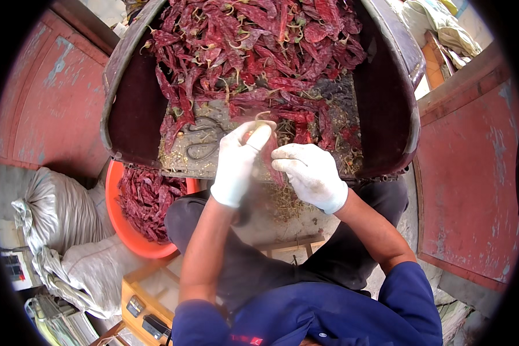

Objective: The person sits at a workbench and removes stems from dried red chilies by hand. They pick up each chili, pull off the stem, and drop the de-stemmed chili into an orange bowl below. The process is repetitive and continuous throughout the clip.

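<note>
Dried red chili peppers [251, 39] are heaped on the bed of a dark red, three-sided metal tray [389, 86]. In its white glove, my left hand [242, 155] pinches a dried chili [270, 151] near its pale, curved stem, over the tray's front edge. The pepper hangs down, slightly blurred, between the two hands. My right hand [309, 173], gloved in white too, is beside its lower part with fingers bent; whether it touches the pepper I cannot tell. Scissors with dark handles [203, 147] lie on the tray bed left of my left hand, among seeds.
An orange plastic basin [112, 194] with dried chilies stands below the tray's left side. Full woven sacks [69, 216] are at the left. Stem scraps [285, 205] lie below the front edge, between my knees. A wooden stool [142, 298] stands lower left; red metal doors [467, 181] flank both sides.
</note>
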Tool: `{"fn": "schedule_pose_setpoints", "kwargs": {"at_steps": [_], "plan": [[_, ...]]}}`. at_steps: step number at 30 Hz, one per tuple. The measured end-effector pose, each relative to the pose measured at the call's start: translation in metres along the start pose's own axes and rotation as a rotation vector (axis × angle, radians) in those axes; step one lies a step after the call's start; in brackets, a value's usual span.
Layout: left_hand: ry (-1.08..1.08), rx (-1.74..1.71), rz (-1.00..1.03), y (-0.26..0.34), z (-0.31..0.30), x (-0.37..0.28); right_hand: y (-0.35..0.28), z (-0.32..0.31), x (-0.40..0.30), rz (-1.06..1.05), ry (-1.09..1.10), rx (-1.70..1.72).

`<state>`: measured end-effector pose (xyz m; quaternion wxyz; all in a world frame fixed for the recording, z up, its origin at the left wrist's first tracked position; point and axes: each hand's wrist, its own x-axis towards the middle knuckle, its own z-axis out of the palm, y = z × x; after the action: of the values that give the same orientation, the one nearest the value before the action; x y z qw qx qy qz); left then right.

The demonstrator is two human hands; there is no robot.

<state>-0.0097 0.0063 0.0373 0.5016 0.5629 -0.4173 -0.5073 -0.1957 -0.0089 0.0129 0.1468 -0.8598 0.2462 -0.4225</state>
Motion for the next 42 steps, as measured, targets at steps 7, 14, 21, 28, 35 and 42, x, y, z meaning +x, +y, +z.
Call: {"fn": "schedule_pose_setpoints", "kwargs": {"at_steps": [7,14,21,28,35,42], "plan": [[-0.005,0.637,0.295,-0.02,-0.001,0.002,0.002,-0.007,0.011,0.793,-0.01,0.439],[-0.064,1.022,0.589,-0.025,0.012,-0.007,0.013,-0.005,0.008,0.722,-0.311,-0.013],[-0.107,0.966,0.588,-0.027,0.006,-0.005,0.009,0.003,0.005,0.48,-0.058,0.078],[-0.106,0.552,0.423,-0.024,-0.003,0.001,0.014,0.001,0.01,0.982,-0.051,1.171],[-0.019,-0.257,0.182,-0.002,-0.034,-0.008,0.041,-0.014,0.023,0.886,0.12,0.738],[0.029,-0.378,0.219,0.006,-0.039,0.001,0.042,0.039,0.011,0.114,-0.158,-0.387]]}}
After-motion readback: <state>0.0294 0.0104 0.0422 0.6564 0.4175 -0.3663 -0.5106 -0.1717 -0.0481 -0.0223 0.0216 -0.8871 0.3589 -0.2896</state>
